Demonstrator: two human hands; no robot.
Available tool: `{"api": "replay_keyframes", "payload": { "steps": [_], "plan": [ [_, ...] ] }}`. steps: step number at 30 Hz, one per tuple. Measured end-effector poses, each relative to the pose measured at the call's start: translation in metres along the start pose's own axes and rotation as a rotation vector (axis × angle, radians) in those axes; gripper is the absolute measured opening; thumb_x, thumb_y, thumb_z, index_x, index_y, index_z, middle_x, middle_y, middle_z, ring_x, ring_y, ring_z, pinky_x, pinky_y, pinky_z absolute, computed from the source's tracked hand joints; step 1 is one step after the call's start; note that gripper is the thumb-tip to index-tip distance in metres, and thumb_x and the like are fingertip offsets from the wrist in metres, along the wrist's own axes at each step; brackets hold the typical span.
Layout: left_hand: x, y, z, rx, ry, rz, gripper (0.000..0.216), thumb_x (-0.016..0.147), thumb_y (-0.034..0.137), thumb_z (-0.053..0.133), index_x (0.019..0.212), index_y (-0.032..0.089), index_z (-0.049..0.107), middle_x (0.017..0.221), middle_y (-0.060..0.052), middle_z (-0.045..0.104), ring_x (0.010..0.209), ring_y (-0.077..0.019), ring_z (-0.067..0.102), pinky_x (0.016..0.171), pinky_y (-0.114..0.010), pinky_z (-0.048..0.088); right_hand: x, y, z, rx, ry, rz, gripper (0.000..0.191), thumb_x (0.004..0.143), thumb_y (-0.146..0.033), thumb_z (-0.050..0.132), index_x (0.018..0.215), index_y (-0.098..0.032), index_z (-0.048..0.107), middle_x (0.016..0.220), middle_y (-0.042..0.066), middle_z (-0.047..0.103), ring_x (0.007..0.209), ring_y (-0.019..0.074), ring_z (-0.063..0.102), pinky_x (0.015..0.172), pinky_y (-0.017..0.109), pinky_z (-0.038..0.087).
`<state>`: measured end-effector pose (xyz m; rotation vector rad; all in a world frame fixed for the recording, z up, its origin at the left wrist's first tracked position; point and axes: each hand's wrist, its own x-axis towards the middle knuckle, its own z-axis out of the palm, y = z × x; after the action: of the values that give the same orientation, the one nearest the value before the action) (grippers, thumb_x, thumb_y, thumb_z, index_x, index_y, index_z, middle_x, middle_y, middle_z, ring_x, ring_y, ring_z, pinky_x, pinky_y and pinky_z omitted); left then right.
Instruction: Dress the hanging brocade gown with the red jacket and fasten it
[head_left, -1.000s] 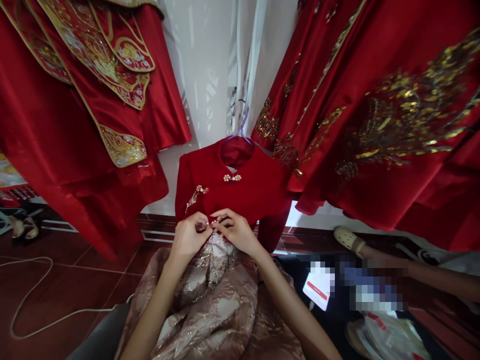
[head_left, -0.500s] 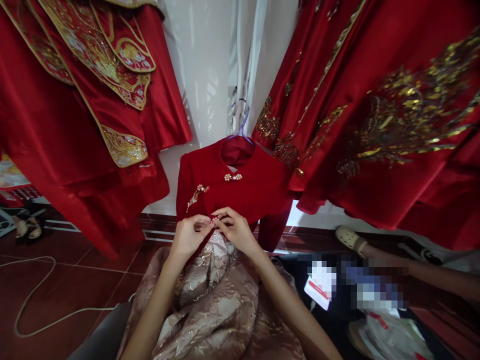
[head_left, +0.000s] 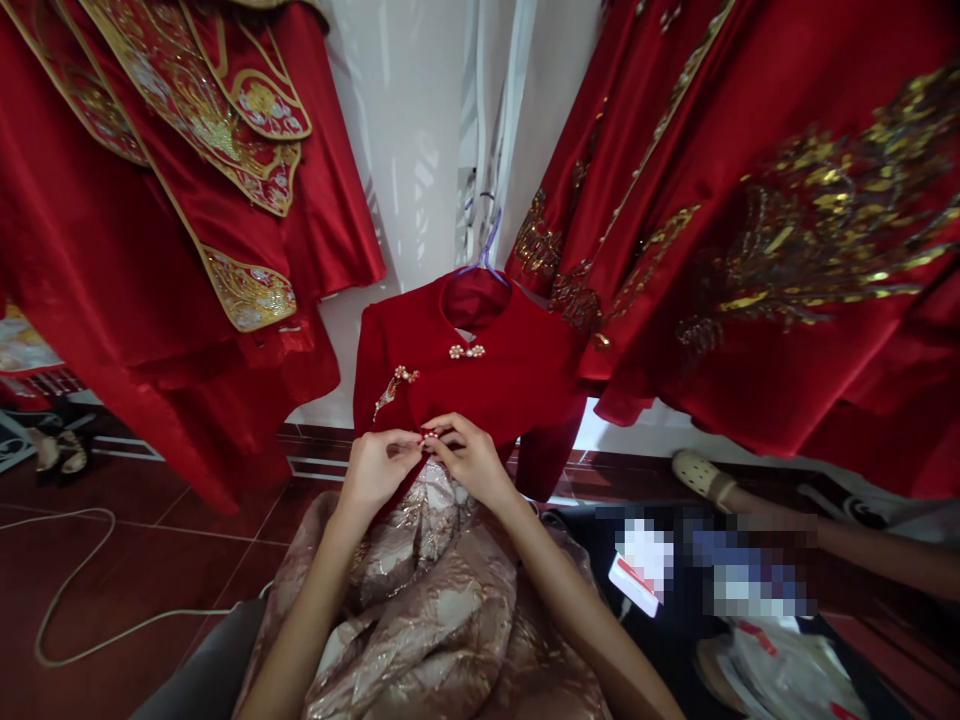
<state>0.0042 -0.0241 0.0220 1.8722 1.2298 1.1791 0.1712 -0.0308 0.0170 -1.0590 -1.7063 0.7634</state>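
A dark red garment (head_left: 510, 385) hangs on a purple hanger (head_left: 489, 247), with a pearl-like clasp (head_left: 466, 352) at its neck and a beaded ornament (head_left: 395, 390) on its left chest. At its waist, my left hand (head_left: 379, 465) pinches one side of a small beaded fastener (head_left: 430, 440). My right hand (head_left: 469, 455) pinches the other side, fingertips almost meeting the left ones. Fingers partly cover the fastener. Below it, a shiny pinkish-gold patterned skirt (head_left: 420, 640) spreads over my lap, under both forearms.
Red embroidered garments (head_left: 255, 240) hang at left, and a red sequined garment (head_left: 750, 370) at right. A lit phone (head_left: 636, 580) lies on a dark surface near clear plastic bags (head_left: 795, 670). Another person's leg in a cream clog (head_left: 701, 475) reaches in from the right. A white cable (head_left: 112, 655) crosses the tiled floor.
Both hands stay at the fastener with only a tiny finger shift. The whole view has moved very slightly.
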Motion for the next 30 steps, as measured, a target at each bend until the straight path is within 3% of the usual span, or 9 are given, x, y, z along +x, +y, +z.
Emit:
{"api": "replay_keyframes", "payload": {
  "steps": [9,12,15,21,24,30],
  "plan": [
    [0.001,-0.001,-0.005,0.156,-0.033,0.052,0.016,0.078,0.031,0.059,0.084,0.021,0.070,0.084,-0.002,0.072,0.075,-0.0157,0.067,0.073,-0.029,0.054,0.000,0.004,0.002,-0.156,0.021,-0.036,0.020,0.085,-0.025,0.052,0.104,-0.022,0.058,0.097,0.004,0.053,0.074,0.0102,0.057,0.063,0.022,0.050],
    [0.002,-0.002,-0.006,0.191,-0.006,0.053,0.015,0.075,0.030,0.061,0.086,0.020,0.065,0.082,-0.002,0.068,0.070,-0.0134,0.064,0.066,-0.026,0.053,-0.005,0.011,-0.013,-0.339,0.035,0.081,0.043,0.069,-0.021,0.069,0.109,-0.023,0.055,0.096,0.004,0.047,0.080,0.0135,0.056,0.074,0.029,0.048],
    [0.001,-0.001,-0.010,0.249,-0.027,0.067,0.016,0.073,0.028,0.064,0.086,0.020,0.061,0.085,-0.002,0.064,0.069,-0.0122,0.061,0.065,-0.026,0.051,-0.011,0.019,-0.035,-0.436,-0.041,0.207,0.060,0.056,-0.021,0.079,0.110,-0.022,0.053,0.092,0.003,0.047,0.084,0.0172,0.055,0.079,0.034,0.046],
    [-0.003,0.008,-0.008,0.320,-0.074,0.135,0.015,0.077,0.032,0.062,0.089,0.024,0.061,0.087,0.000,0.058,0.076,-0.0132,0.059,0.068,-0.026,0.049,-0.013,0.012,-0.050,-0.262,-0.281,0.203,0.035,0.069,-0.036,0.071,0.097,-0.018,0.059,0.077,0.001,0.060,0.062,0.0111,0.054,0.057,0.024,0.042],
    [-0.002,0.009,-0.004,0.330,-0.054,0.129,0.014,0.080,0.035,0.058,0.086,0.023,0.062,0.086,-0.001,0.057,0.076,-0.0134,0.058,0.068,-0.026,0.048,-0.010,0.000,-0.042,-0.204,-0.227,0.143,0.024,0.076,-0.036,0.064,0.092,-0.018,0.061,0.071,0.000,0.061,0.057,0.0093,0.053,0.053,0.022,0.041],
    [0.002,0.006,-0.003,0.281,-0.035,0.122,0.016,0.079,0.036,0.060,0.082,0.020,0.062,0.085,-0.001,0.059,0.071,-0.0125,0.059,0.070,-0.027,0.049,-0.003,-0.016,-0.030,-0.191,-0.066,0.015,0.018,0.080,-0.028,0.060,0.095,-0.019,0.061,0.080,0.002,0.064,0.069,0.0110,0.058,0.060,0.023,0.045]
  ]
}}
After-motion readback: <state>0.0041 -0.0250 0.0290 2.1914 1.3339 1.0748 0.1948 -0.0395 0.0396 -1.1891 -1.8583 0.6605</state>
